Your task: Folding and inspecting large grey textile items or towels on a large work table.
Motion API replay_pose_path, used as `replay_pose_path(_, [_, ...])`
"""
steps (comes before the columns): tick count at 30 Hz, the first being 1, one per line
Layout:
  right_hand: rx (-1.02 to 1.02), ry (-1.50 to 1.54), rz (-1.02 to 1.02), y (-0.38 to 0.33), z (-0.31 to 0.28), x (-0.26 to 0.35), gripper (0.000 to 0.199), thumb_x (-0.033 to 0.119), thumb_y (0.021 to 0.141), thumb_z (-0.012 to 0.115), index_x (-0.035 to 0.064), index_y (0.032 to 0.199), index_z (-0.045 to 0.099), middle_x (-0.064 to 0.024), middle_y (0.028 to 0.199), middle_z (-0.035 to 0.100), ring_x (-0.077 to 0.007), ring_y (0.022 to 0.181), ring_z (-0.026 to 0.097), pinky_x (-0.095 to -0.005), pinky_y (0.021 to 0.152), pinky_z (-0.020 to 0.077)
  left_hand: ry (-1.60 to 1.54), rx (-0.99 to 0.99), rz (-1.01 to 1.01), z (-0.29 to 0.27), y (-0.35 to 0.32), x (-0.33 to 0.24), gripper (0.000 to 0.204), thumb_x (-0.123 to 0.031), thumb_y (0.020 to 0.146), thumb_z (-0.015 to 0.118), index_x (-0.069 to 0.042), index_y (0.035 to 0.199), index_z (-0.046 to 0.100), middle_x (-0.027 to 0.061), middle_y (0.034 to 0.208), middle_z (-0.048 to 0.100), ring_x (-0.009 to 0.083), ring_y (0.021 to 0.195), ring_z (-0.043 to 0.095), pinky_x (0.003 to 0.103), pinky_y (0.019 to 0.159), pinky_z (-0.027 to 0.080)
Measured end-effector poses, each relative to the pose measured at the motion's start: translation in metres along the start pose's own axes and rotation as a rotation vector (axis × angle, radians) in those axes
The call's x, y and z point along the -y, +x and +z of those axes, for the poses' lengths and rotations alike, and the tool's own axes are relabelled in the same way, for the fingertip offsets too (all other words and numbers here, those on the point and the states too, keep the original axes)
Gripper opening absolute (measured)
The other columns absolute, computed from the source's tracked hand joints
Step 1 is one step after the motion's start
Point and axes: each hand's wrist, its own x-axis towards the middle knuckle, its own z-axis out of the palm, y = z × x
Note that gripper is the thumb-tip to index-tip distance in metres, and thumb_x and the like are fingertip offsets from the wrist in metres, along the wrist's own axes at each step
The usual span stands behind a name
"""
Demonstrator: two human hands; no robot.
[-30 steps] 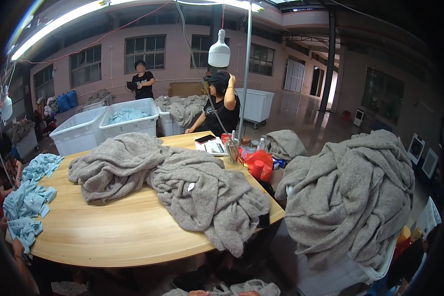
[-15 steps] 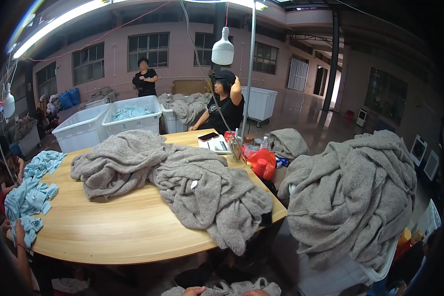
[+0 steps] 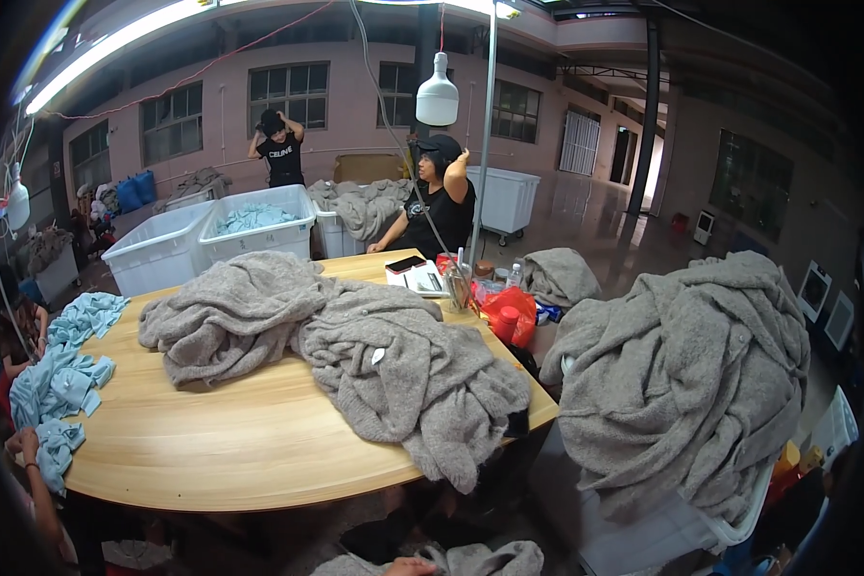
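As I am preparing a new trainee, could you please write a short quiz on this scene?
1. Which colour is the cloth along the left edge of the wooden table? A: yellow; B: pale blue; C: black.
2. True or false: the right-hand heap lies on the wooden table.
3. What is the camera wearer's visible hand touching at the lower edge?

Key: 1. B. 2. False; it is piled in a white bin. 3. A grey garment.

Woolly clothes: plain grey-brown. Shirts: pale blue. Table: light tan, shows streaked wood grain. Bins: white. Lamp: white. Plastic bag: bright red. Sacks: blue. Notebook: white. Wall: dusty pink.
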Motion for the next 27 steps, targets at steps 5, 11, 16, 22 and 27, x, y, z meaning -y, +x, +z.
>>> replay_pose_path(5, [-0.318, -0.053, -0.120, -0.024, 0.052, -0.062, 0.007, 0.007, 0.065, 0.049, 0.0076, 0.059, 0.045, -0.0105, 0.061, 0.046, -0.0296, 0.055, 0.048, -0.0365, 0.047, 0.0394, 0.155, -0.068, -0.094, 0.016, -0.003, 0.010, 0.014, -0.012, 0.073, 0.044, -0.007, 0.063, 0.052, 0.0047, 0.055, 0.049, 0.0180, 0.041, 0.044, 0.029, 0.034, 0.034])
replay_pose_path(11, [-0.304, 0.051, -0.171, -0.012, 0.027, -0.034, 0.005, 0.005, 0.066, 0.048, 0.0073, 0.062, 0.046, -0.0092, 0.064, 0.048, -0.0285, 0.058, 0.049, -0.0363, 0.048, 0.0403, -0.331, 0.007, -0.413, -0.008, 0.012, 0.037, 0.009, -0.005, 0.071, 0.045, -0.006, 0.066, 0.052, 0.0050, 0.056, 0.048, 0.0148, 0.045, 0.045, 0.027, 0.037, 0.036])
replay_pose_path(16, [-0.253, -0.002, -0.184, -0.010, 0.029, -0.035, 0.009, 0.004, 0.067, 0.047, 0.0036, 0.074, 0.052, -0.0117, 0.076, 0.053, -0.0286, 0.063, 0.052, -0.0354, 0.052, 0.0428, -0.248, -0.006, -0.327, -0.018, 0.008, 0.035, 0.010, -0.006, 0.071, 0.045, -0.006, 0.064, 0.051, 0.0038, 0.056, 0.048, 0.0135, 0.046, 0.044, 0.026, 0.038, 0.035])
replay_pose_path(22, [-0.347, -0.022, -0.206, -0.008, 0.023, -0.032, 0.027, 0.003, 0.068, 0.042, 0.0005, 0.094, 0.051, -0.0129, 0.080, 0.054, -0.0295, 0.066, 0.054, -0.0349, 0.057, 0.0439, -0.096, 0.002, -0.228, -0.023, 0.004, 0.038, 0.012, -0.007, 0.072, 0.046, -0.006, 0.061, 0.050, 0.0022, 0.056, 0.048, 0.0117, 0.048, 0.043, 0.026, 0.040, 0.034])
replay_pose_path(27, [-0.209, -0.060, -0.027, -0.009, 0.015, -0.023, 0.028, 0.001, 0.066, 0.043, 0.0004, 0.092, 0.052, -0.0135, 0.081, 0.055, -0.0309, 0.069, 0.053, -0.0354, 0.059, 0.0440, 0.037, 0.015, -0.138, -0.026, 0.006, 0.037, 0.014, -0.009, 0.073, 0.047, -0.007, 0.059, 0.050, 0.0008, 0.055, 0.048, 0.0101, 0.049, 0.042, 0.025, 0.041, 0.034])
